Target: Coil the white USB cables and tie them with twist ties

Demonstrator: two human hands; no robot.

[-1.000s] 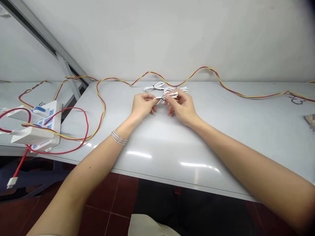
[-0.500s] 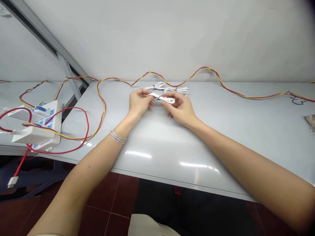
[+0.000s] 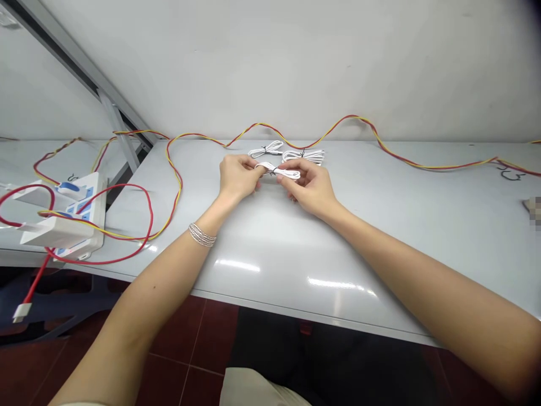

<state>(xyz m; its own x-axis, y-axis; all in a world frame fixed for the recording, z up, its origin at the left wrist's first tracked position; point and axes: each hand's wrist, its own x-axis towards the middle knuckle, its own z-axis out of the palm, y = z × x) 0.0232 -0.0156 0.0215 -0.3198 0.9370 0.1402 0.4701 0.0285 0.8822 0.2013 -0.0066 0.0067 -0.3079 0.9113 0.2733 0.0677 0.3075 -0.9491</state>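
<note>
Between my two hands is a bundled white cable point(image 3: 276, 171), bound at its middle with a black twist tie and held just above the tabletop. My left hand point(image 3: 239, 176) pinches its left end between thumb and fingers. The thumb and fingers of my right hand point(image 3: 311, 183) are closed on the right end. Just behind lie two more tied white bundles: one cable bundle point(image 3: 265, 150) at the back left, and another cable bundle point(image 3: 303, 155) partly covered by my right hand.
A white power strip point(image 3: 95, 211) with plugged-in adapters and a looping red cable point(image 3: 151, 214) sits at the left. A red-and-yellow twisted wire point(image 3: 395, 153) runs along the wall side of the grey table point(image 3: 270, 254). Black ties point(image 3: 511, 173) lie at the right.
My left hand has shifted slightly left and its grip on the cable's left end has moved a little. My right hand is almost still.
</note>
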